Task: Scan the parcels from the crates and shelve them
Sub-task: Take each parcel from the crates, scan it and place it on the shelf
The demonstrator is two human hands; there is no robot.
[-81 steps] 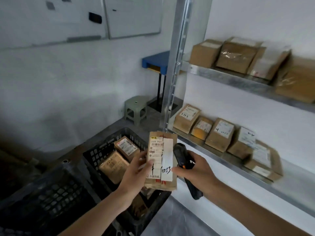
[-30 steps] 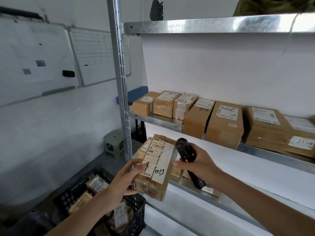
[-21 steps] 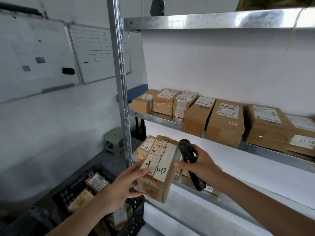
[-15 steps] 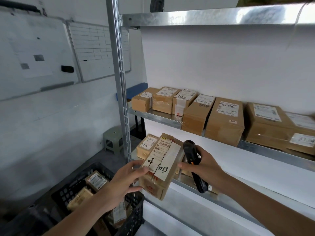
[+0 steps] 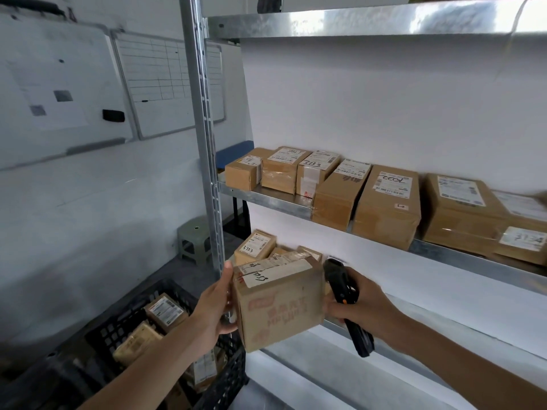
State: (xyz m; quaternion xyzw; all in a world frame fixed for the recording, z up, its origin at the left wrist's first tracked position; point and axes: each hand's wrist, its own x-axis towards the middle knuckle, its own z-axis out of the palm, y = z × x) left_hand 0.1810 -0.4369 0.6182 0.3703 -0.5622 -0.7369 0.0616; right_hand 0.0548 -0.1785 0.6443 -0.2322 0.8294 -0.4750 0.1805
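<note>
Handwritten numbers on parcel labels

A lower-shelf box (image 5: 255, 250) at 9 o'clock of the held parcel (image 5: 279, 303) reads "3753"; at 1 o'clock, a middle-shelf box (image 5: 387, 205) bears upside-down "2007"; the held parcel's red print is unreadable.

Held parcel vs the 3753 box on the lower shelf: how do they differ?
The held parcel is off the shelf, tilted, with the left hand on one side and the right hand, which also grips the scanner, on the other; the 3753 box rests on the lower shelf, untouched. The held parcel's front shows red print; the 3753 box shows none. Both are brown cardboard with white labels and handwritten numbers.
</note>
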